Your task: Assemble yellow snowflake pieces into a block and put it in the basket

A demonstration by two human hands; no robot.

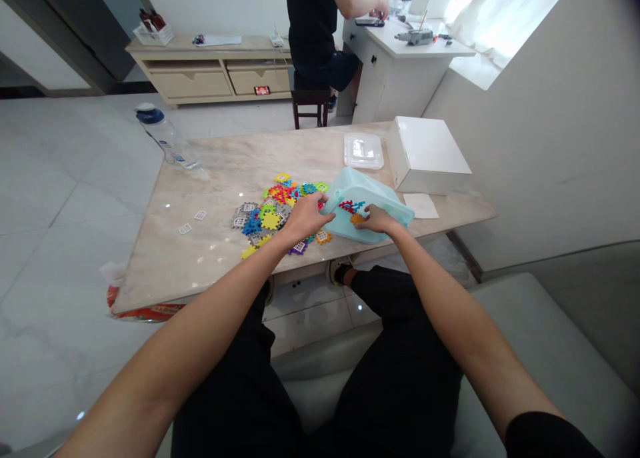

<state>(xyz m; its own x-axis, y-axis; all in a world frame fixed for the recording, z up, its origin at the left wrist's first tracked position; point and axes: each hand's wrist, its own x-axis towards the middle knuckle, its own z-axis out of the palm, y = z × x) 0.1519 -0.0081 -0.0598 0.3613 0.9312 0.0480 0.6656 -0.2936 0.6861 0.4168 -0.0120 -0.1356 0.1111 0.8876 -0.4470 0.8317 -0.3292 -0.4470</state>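
A light teal plastic tub rests tilted on the table, its mouth turned toward the pile on the left. My right hand reaches into it, with fingers closed on an orange gear-shaped building piece. Just behind that piece, red and blue toothed pieces lie in the tub. At the tub's left rim is my left hand, thumb and fingers apart; I cannot tell if it touches the rim. Beneath and beside it spreads a pile of coloured gear-shaped pieces in yellow, blue, grey, red and green.
On the marbled table stand a water bottle, a clear lid and a white box. White paper lies beside the tub, and two small white window pieces sit left. Beyond, a person sits at a white desk.
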